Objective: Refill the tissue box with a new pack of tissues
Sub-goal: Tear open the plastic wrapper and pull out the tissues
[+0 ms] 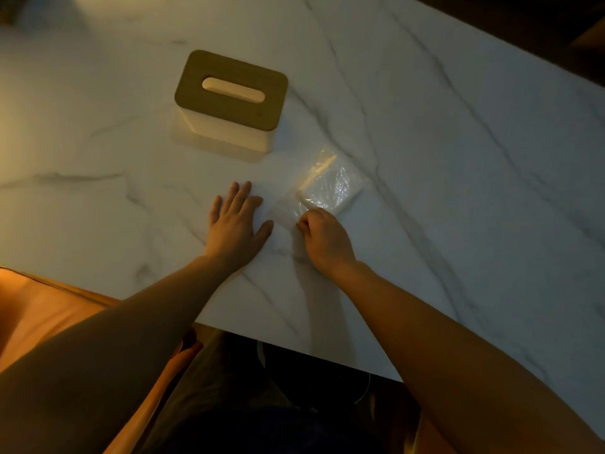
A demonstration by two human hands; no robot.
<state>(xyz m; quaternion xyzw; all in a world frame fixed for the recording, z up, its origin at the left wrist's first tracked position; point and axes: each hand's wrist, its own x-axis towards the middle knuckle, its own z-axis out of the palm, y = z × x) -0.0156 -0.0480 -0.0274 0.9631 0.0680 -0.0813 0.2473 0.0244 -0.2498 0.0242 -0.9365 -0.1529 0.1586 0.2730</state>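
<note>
A tissue box [229, 103] with a white body and a brown wooden lid stands on the marble table, its slot showing nothing sticking out. Nearer me and to its right lies a pack of tissues [329, 188] in clear crinkled plastic wrap. My right hand [322, 239] is closed, pinching the loose near end of that wrap. My left hand [237, 221] lies flat on the table with fingers spread, just left of the pack and holding nothing.
The white marble table [442, 158] has its near edge running diagonally below my arms. An orange seat [42, 309] sits at the lower left, and my dark-clothed lap is under the table edge.
</note>
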